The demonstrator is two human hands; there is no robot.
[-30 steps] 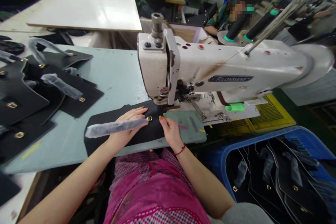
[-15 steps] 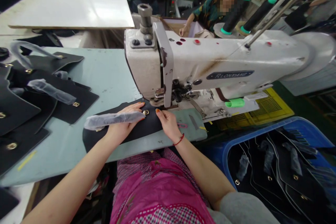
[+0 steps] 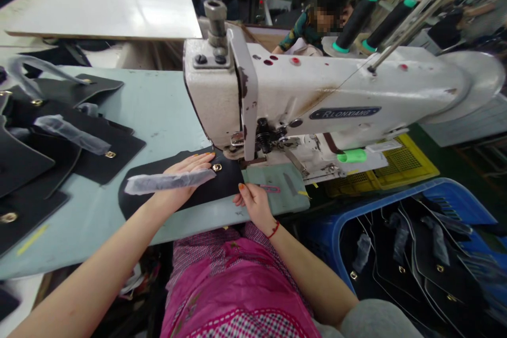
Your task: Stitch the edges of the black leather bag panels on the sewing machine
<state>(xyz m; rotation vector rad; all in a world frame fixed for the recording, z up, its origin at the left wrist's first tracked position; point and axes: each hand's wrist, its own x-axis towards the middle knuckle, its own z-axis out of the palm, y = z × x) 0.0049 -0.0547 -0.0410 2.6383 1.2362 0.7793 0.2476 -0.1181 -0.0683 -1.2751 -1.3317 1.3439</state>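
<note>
A black leather panel (image 3: pixel 222 185) lies on the pale green table under the sewing machine head (image 3: pixel 216 95). On it sits a handle wrapped in clear plastic (image 3: pixel 146 184), with a gold metal fitting (image 3: pixel 217 168) at its right end. My left hand (image 3: pixel 184 179) reaches beneath the handle and rests flat on the panel, fingers stretched toward the needle area. At the panel's near right corner, my right hand (image 3: pixel 253 202) is closed, thumb and fingers at the edge. The needle itself is hidden behind the machine's parts.
More black panels with wrapped handles (image 3: pixel 75 134) are piled at the left. A blue basket (image 3: pixel 336 237) of similar pieces stands at the lower right, near a yellow crate (image 3: pixel 415 156). Thread cones (image 3: pixel 356 21) rise behind the machine; a co-worker (image 3: pixel 304 29) sits beyond.
My right hand has slid from the panel's top near the presser foot down toward its near right corner. My left hand stays flat on the panel. The view has shifted slightly.
</note>
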